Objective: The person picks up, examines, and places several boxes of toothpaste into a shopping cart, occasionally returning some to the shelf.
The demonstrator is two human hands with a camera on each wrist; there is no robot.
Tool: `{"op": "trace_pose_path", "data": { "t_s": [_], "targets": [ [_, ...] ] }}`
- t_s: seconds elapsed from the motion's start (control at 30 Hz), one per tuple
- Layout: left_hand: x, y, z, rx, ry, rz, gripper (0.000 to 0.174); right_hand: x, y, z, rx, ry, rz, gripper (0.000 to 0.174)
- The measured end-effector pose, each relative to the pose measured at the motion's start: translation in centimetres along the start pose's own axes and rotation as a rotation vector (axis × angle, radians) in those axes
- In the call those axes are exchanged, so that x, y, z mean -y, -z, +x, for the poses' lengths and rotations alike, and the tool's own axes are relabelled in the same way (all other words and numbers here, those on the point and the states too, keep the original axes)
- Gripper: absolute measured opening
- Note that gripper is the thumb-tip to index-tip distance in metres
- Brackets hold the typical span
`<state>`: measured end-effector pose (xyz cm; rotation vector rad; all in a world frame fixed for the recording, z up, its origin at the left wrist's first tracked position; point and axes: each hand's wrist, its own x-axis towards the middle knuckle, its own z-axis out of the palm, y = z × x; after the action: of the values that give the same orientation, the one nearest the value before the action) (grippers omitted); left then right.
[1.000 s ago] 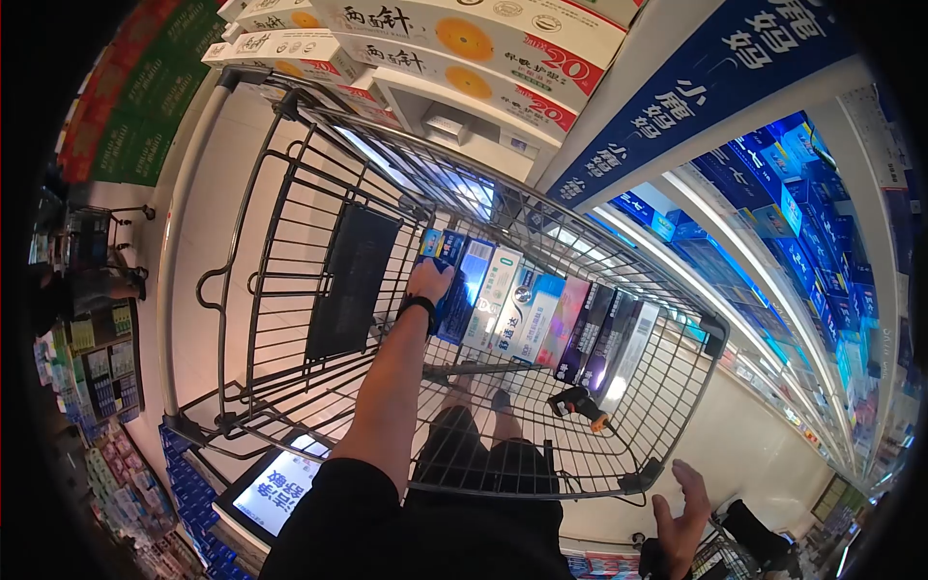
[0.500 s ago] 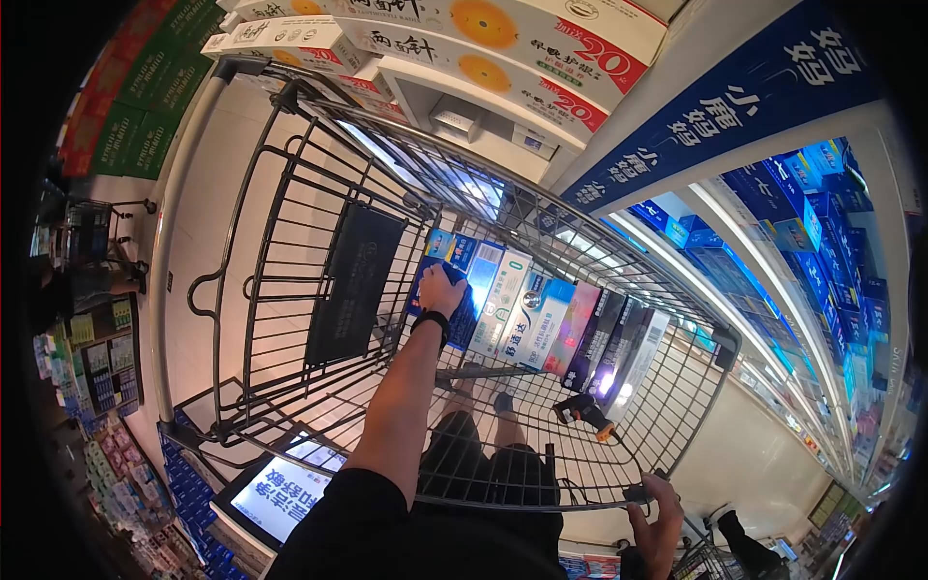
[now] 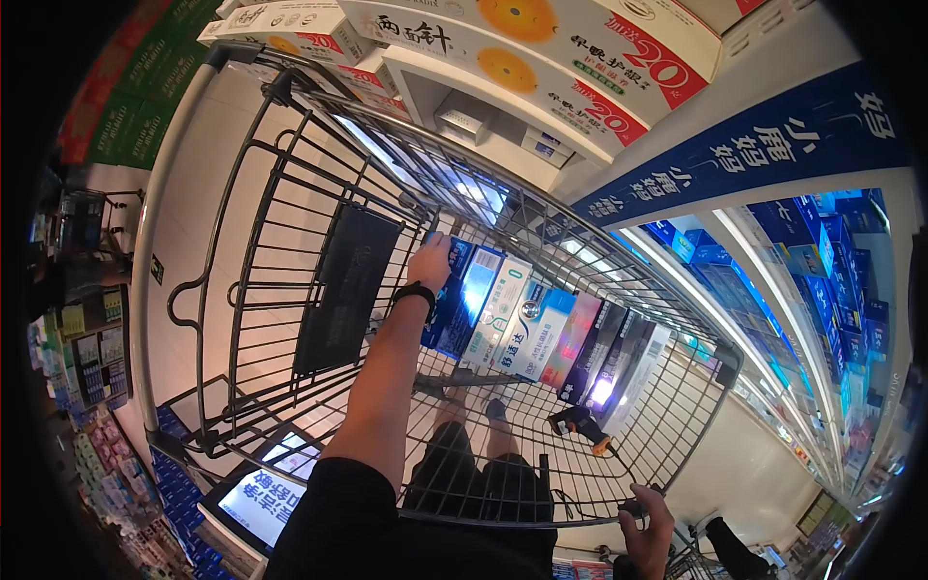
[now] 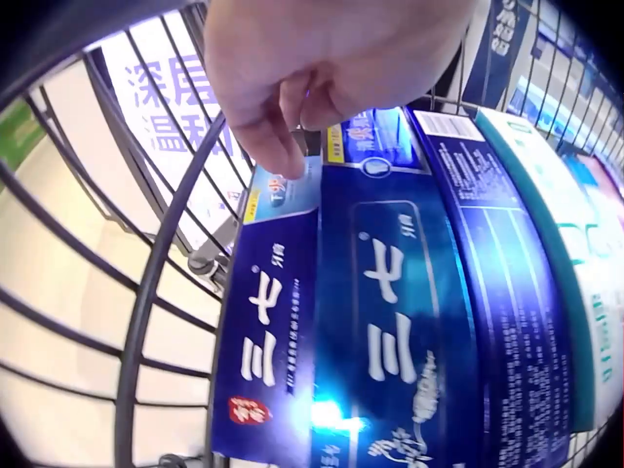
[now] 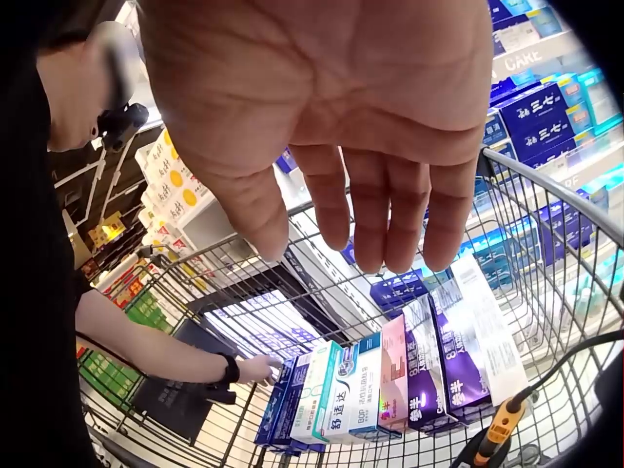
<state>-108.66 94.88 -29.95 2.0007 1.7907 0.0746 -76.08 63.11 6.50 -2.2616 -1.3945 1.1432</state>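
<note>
My left hand [image 4: 336,58] curls its fingers over the far end of a dark blue toothpaste box [image 4: 263,341], the outermost in a row inside the shopping cart [image 3: 246,280]. In the left wrist view a fingertip meets its light blue end panel. Two more blue boxes [image 4: 400,283] stand close against it. White and teal, white and blue, pink, and dark purple toothpaste boxes [image 3: 590,353] continue the row. My right hand [image 3: 650,536] is near the cart's front corner, with loosely bent fingers holding nothing; its palm [image 5: 331,78] shows in the right wrist view.
A black and orange handle [image 5: 502,429] with a cord lies at the cart's near side. A black panel [image 3: 348,290] stands inside the cart. White cartons [image 3: 503,68] are stacked behind, beside lit shelves [image 3: 773,261] of blue boxes. A lit screen [image 3: 256,507] is at lower left.
My left hand has slid from the middle of the blue boxes toward the far end of the outermost one. My right hand has moved slightly left and down. The head view has shifted.
</note>
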Motion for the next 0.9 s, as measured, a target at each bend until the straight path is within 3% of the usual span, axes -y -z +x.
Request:
{"op": "trace_pose_path", "data": {
  "t_s": [0.13, 0.17, 0.33, 0.47, 0.67, 0.8, 0.9],
  "targets": [
    [2.2, -0.4, 1.8, 0.138, -0.047, -0.011, 0.023, -0.3, -0.5, 0.2, -0.010, -0.023, -0.011, 0.041],
    [2.7, -0.4, 2.1, 0.219, -0.051, 0.013, 0.030, -0.4, -0.5, 0.2, 0.002, -0.029, -0.026, 0.040],
    [3.0, -0.1, 1.4, 0.210, -0.110, 0.073, 0.044, -1.4, -1.4, 0.4, 0.029, -0.063, -0.006, 0.038],
    [2.6, 0.2, 1.8, 0.323, -0.069, 0.129, 0.048, -1.7, -1.6, 0.2, 0.023, -0.056, 0.005, 0.038],
    [4.3, -1.5, -0.4, 0.399, -0.040, 0.273, 0.025, -1.8, -2.2, 0.2, 0.026, -0.109, -0.007, 0.044],
    [5.4, -2.1, -3.5, 0.476, -0.017, 0.296, 0.023, -1.0, -2.0, 0.0, 0.032, -0.178, -0.005, 0.041],
    [5.7, -2.3, -4.8, 0.480, 0.006, 0.300, 0.022, -1.8, -2.4, -0.4, 0.015, -0.088, -0.010, 0.041]
  ]
}}
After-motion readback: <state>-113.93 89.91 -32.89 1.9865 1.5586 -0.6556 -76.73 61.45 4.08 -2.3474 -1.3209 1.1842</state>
